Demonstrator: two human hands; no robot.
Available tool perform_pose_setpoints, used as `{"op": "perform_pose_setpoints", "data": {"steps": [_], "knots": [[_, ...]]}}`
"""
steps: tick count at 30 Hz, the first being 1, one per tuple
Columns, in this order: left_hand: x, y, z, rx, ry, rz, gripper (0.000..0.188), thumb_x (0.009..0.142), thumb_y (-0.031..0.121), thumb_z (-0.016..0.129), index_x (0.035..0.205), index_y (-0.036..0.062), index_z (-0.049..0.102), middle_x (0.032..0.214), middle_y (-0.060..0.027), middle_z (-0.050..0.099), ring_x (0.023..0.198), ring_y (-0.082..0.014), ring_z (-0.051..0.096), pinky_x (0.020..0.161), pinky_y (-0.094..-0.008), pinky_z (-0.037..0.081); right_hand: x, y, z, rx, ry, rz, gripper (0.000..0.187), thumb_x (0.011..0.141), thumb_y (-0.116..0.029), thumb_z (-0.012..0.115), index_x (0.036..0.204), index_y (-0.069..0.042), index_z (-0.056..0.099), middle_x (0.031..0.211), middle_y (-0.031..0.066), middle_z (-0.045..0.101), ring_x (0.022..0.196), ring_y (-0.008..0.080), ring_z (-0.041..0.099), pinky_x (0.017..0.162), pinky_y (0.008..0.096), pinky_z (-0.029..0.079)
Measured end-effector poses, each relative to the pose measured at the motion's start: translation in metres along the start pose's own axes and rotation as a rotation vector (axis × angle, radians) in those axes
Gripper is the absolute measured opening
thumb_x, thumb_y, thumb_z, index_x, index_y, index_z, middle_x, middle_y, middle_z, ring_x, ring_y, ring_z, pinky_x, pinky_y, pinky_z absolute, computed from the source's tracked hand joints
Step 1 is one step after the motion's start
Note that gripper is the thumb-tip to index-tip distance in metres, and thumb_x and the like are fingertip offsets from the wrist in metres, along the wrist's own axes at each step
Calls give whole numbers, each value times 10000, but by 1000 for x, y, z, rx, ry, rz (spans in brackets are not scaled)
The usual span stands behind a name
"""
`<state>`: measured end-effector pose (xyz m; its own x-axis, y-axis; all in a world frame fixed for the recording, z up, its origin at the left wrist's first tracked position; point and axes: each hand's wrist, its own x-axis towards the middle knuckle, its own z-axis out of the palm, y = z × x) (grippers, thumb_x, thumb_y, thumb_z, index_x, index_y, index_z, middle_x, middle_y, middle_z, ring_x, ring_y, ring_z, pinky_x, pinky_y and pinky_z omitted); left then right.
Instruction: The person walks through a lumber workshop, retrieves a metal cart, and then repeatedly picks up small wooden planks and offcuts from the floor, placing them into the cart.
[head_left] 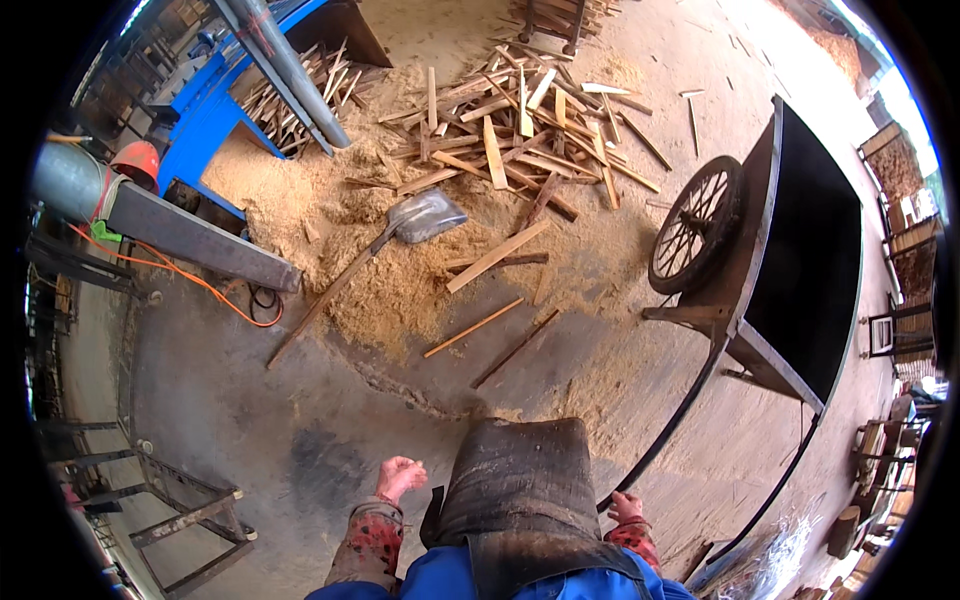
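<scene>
My right hand (626, 507) is closed at the end of the near curved black handle (672, 432) of a wheelbarrow (752, 245). The wheelbarrow stands tipped at the right, its dark tray facing right and its spoked wheel (697, 224) facing left. My left hand (399, 478) is held beside the dark apron (520, 480) at my front, its fingers loosely curled with nothing visible in them. Ahead of me a shovel (428, 216) rests with its blade on a sawdust heap (385, 300), its long wooden shaft reaching down to the left.
Wood offcuts (520, 120) lie piled beyond the sawdust, with several loose strips nearer me. A blue machine (205, 130) and a grey duct (200, 235) with an orange cord (185, 275) stand at the left. A metal frame (195, 520) is at the lower left.
</scene>
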<state>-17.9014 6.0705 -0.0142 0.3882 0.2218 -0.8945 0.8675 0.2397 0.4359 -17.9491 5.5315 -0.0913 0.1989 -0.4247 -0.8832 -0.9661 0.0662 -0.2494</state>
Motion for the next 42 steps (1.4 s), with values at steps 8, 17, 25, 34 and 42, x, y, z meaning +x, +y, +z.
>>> {"op": "perform_pose_setpoints", "data": {"steps": [8,17,25,34,42], "knots": [[52,78,52,-93,-2,74,193,840,140,681,851,34,520,759,-109,660,631,-180,659,534,-302,545,12,-84,-12,26,-147,-37,277,842,-195,640,997,31,596,791,109,646,608,188,621,512,306,521],[42,76,189,-170,136,-18,178,843,132,661,889,2,550,803,-132,668,671,-203,670,601,-329,567,122,-327,-50,-171,-317,-331,345,832,-186,651,1062,65,596,801,110,642,669,196,652,539,319,555],[6,44,266,-390,237,-259,200,839,130,651,898,-47,579,842,-162,668,721,-260,685,619,-356,579,147,-532,-10,-463,-335,-599,336,841,-152,614,1090,69,571,833,101,643,678,162,637,560,271,524],[66,85,247,-559,223,-208,192,863,135,629,891,-40,556,843,-170,662,711,-253,676,631,-349,576,140,-544,79,-835,-398,-546,434,835,-207,663,1148,76,564,915,130,662,746,177,651,624,292,531],[208,129,192,-603,107,-88,165,870,135,628,893,-21,580,820,-127,667,691,-195,670,597,-296,557,135,-533,130,-884,-256,-565,443,796,-206,695,1137,55,585,951,128,668,795,178,649,654,305,539]]}}
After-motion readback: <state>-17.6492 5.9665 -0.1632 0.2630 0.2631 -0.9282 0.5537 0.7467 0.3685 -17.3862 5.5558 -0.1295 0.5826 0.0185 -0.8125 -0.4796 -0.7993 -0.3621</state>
